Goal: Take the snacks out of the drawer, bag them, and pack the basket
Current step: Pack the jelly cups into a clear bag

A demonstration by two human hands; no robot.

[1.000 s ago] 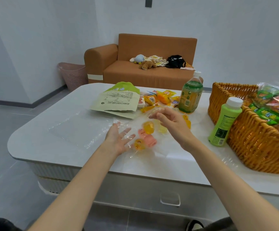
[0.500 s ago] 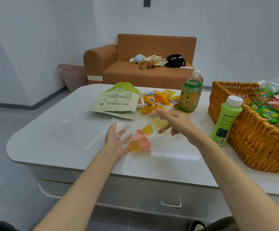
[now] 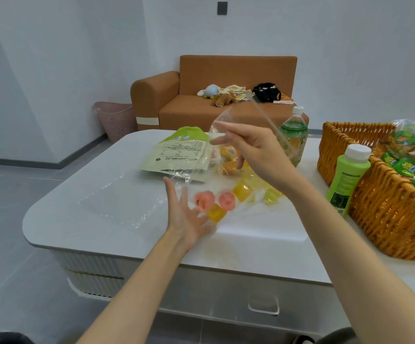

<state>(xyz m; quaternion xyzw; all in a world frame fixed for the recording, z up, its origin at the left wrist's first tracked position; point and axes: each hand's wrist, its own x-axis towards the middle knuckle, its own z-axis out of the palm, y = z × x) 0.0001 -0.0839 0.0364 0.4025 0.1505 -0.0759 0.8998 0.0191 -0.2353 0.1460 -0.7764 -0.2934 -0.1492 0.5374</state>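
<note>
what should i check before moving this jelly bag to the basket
1. right hand pinches the clear bag at its top edge: ok
2. left hand open at the bag's low end: ok
3. bag mouth closed: cannot tell
4. all jelly cups inside the bag: cannot tell
5. room in the basket, left end looks free: ok
6. path clear: not ok, green bottle stands by the basket wall
</note>
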